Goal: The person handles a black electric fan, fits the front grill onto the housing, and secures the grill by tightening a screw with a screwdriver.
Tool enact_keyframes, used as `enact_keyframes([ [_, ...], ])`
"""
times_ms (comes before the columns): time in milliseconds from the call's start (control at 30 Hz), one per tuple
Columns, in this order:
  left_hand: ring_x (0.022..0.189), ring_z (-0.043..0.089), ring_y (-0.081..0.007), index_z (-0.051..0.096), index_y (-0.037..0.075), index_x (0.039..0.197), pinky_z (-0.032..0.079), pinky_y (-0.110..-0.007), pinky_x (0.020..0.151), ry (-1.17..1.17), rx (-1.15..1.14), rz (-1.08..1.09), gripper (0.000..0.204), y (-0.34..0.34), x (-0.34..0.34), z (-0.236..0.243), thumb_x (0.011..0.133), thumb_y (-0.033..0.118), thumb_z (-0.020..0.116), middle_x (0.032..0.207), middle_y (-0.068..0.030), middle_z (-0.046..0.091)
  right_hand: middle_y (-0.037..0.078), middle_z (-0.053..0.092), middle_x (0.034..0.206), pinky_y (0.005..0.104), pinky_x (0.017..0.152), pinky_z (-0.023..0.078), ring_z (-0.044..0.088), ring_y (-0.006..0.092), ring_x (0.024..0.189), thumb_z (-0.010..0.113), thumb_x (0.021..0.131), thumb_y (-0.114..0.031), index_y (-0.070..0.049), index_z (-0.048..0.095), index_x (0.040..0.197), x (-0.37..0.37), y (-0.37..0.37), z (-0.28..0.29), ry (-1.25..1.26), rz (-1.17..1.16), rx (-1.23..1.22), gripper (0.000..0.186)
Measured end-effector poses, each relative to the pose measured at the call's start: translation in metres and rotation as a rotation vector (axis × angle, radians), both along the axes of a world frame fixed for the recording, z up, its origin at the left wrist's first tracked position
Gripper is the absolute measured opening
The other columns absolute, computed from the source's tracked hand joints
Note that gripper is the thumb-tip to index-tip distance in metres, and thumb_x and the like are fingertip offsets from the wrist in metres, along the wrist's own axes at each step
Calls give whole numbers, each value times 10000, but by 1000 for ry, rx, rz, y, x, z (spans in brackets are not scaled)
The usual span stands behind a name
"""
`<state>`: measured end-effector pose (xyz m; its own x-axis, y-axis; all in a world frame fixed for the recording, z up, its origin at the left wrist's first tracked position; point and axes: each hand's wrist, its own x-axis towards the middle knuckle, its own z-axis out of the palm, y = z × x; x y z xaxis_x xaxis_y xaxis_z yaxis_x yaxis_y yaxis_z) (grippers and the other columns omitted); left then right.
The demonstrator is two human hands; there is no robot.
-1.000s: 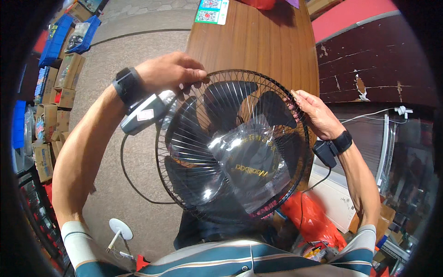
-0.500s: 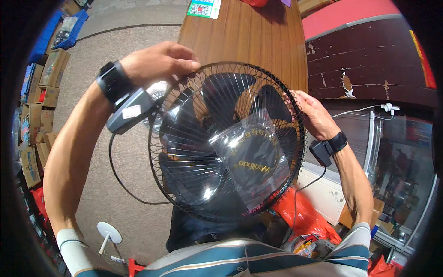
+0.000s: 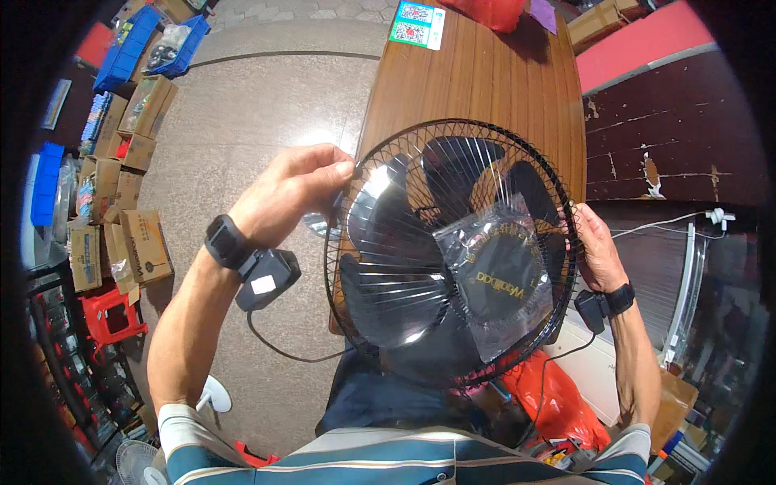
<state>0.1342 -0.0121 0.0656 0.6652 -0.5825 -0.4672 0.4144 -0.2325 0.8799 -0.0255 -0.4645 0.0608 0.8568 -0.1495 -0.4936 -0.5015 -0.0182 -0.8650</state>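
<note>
A black fan (image 3: 380,267) with a wire guard and dark blades is held face up over the near end of the wooden table (image 3: 473,81). A clear plastic bag (image 3: 497,275) with a black disc inside and gold printing rests on the guard. My left hand (image 3: 299,194) is closed with thumb and fingers pinched on the guard's upper-left rim. A shiny silver part, too hidden to make out, shows under that hand. My right hand (image 3: 596,242) is closed around the rim on the right side, its fingertips partly hidden by the wire.
Cardboard boxes (image 3: 145,242), blue crates (image 3: 121,48) and a red stool (image 3: 109,319) line the left side. A printed card (image 3: 414,23) lies on the table's far end. A red bag (image 3: 550,400) sits low at right, near a white cable (image 3: 663,222) and dark panel (image 3: 663,121).
The fan and both hands appear further right in the picture as the view has shifted. My left hand is lower on the rim's left side. Both hands still hold the guard.
</note>
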Motion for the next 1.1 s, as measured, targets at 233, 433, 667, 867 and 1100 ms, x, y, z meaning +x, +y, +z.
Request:
enact_keyframes([
  [233, 871, 647, -104, 648, 39, 1171, 538, -278, 760, 150, -72, 125, 267, -6, -11, 1, 1040, 271, 642, 1012, -13, 694, -67, 543, 815, 203, 604, 454, 510, 27, 677, 573, 1090, -328, -97, 632, 1110, -4, -1, 4, -23, -8, 38, 240],
  [433, 924, 664, -101, 648, 21, 1257, 549, -281, 809, 63, -5, 200, 334, -10, -25, 2, 1059, 288, 616, 1086, -21, 712, -59, 574, 826, 204, 596, 467, 526, 27, 669, 591, 1083, -301, -73, 621, 1097, -9, -6, -1, -97, -7, 204, 231],
  [667, 918, 635, -70, 663, 70, 1235, 507, -257, 809, -6, -5, 446, 308, -14, -98, 4, 1076, 325, 597, 1067, 21, 705, -67, 544, 779, 200, 565, 457, 505, 17, 643, 596, 1077, -325, -77, 633, 1126, -16, -17, -9, -148, 16, 180, 255],
  [867, 896, 655, -83, 663, 42, 1197, 532, -260, 822, 4, -101, 570, 241, -9, -126, 2, 1073, 240, 607, 1038, 7, 716, -71, 577, 830, 193, 618, 433, 494, 9, 688, 581, 1090, -291, -91, 636, 1047, -13, -16, -10, -169, 8, 232, 211],
  [1100, 891, 664, -102, 662, 27, 1176, 536, -270, 840, -56, -60, 591, 226, -11, -134, 1, 1054, 215, 631, 1029, -13, 723, -72, 602, 846, 180, 568, 470, 533, 3, 659, 577, 1089, -294, -119, 621, 1098, -14, -19, -16, -204, -21, 266, 181],
])
